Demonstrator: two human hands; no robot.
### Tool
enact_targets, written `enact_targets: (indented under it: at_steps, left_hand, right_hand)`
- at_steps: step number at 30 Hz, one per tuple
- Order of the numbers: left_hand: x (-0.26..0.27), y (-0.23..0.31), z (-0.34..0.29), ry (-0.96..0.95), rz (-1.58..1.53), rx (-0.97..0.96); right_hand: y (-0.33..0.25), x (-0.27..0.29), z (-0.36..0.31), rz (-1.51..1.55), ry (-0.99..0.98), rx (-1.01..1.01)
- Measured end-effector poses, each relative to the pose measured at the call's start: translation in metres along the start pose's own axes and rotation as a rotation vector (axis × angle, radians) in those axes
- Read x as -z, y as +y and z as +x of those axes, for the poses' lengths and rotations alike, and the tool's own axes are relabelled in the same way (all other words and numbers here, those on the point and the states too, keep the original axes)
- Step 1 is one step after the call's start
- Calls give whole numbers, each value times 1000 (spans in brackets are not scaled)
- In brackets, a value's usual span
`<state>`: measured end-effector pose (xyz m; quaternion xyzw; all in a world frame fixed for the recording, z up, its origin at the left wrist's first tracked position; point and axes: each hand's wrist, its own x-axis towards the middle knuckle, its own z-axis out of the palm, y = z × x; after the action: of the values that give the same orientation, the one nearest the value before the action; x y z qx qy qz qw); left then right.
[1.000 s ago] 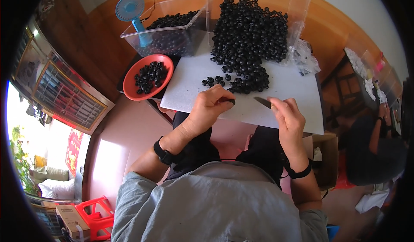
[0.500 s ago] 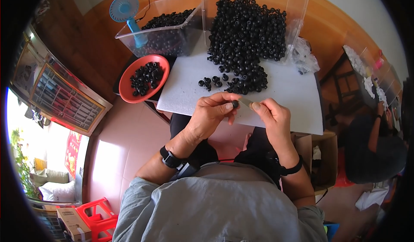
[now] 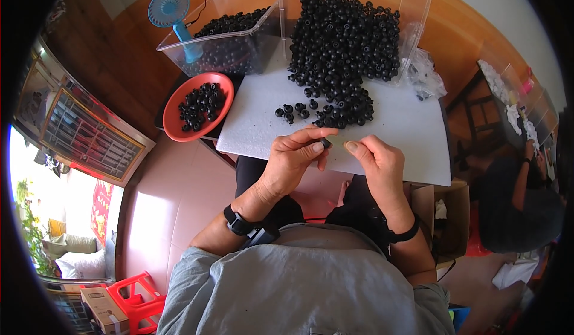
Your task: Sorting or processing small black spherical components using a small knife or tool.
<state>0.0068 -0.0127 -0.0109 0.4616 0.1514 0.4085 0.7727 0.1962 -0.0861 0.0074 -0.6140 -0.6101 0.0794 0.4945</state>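
My left hand point(image 3: 296, 158) pinches a small black round piece point(image 3: 325, 142) between thumb and fingertips, just above the near edge of a white foam board point(image 3: 406, 126). My right hand point(image 3: 376, 161) meets it from the right, its thumb and forefinger closed on a thin pale tool whose tip touches the piece. A big heap of the same black pieces point(image 3: 344, 48) lies on the far part of the board. A few loose ones point(image 3: 293, 111) sit just beyond my left hand.
A red bowl point(image 3: 179, 133) of black pieces sits to the left. Behind it a clear plastic tub point(image 3: 218, 51) holds more, with a blue handheld fan point(image 3: 173, 18) leaning at it. A cardboard box point(image 3: 445, 215) stands on the floor; another person point(image 3: 520, 197) sits at the right.
A second ago my hands were apart on the board, the left picking up a piece. They have come together toward me, and the tool now touches the piece.
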Motion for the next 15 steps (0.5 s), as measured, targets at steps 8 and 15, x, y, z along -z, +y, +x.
enact_targets:
  at_steps: [8,15]
  left_hand:
    - [-2,-2,-1,23,21,-31]
    - [-1,-4,-1,38,42,-28]
  right_hand:
    - [-7,5,2,-27,-62,18]
    - [-2,5,-1,7,-67,71]
